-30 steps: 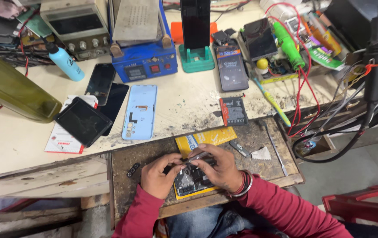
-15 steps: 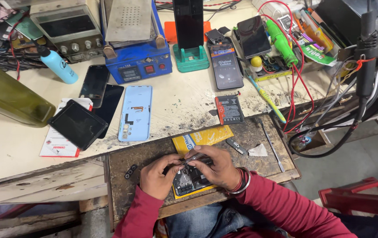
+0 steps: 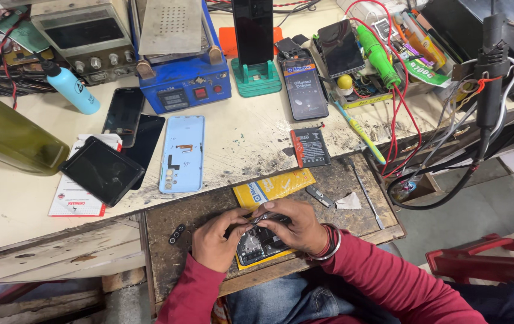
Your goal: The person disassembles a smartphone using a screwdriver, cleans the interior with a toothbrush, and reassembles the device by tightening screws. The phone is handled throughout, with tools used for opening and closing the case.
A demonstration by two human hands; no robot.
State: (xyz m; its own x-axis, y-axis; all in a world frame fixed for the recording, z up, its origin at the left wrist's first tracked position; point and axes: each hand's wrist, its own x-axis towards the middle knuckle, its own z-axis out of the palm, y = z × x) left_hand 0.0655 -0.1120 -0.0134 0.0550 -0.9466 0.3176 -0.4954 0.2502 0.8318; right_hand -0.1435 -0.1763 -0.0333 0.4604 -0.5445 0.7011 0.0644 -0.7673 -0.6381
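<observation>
Both my hands are down on the dark work mat (image 3: 209, 210) at the front edge of the bench (image 3: 251, 138), bent over an opened phone (image 3: 260, 243) that lies flat with its circuit side up. My left hand (image 3: 215, 240) has its grip closed on the phone's left edge, fingers curled around it to pin it in place. My right hand (image 3: 293, 225) comes in from above with its fingers pinched on a slim metal tool (image 3: 261, 217), probably tweezers, though the tip is too small to make out, pointing into the top part of the phone's insides.

How far along? I'd say deep in the middle. The light blue back cover (image 3: 183, 153) is already off and lying well apart on the bench, next to a dark screen panel (image 3: 102, 170). A black battery (image 3: 310, 147) sits loose beyond the mat, so the phone looks stripped down. A yellow packet (image 3: 272, 187) lies just behind my hands, partly under the phone. A small black part (image 3: 177, 234) rests on the mat left of my left hand. Nothing looks closed up yet: board exposed, cover off.
</observation>
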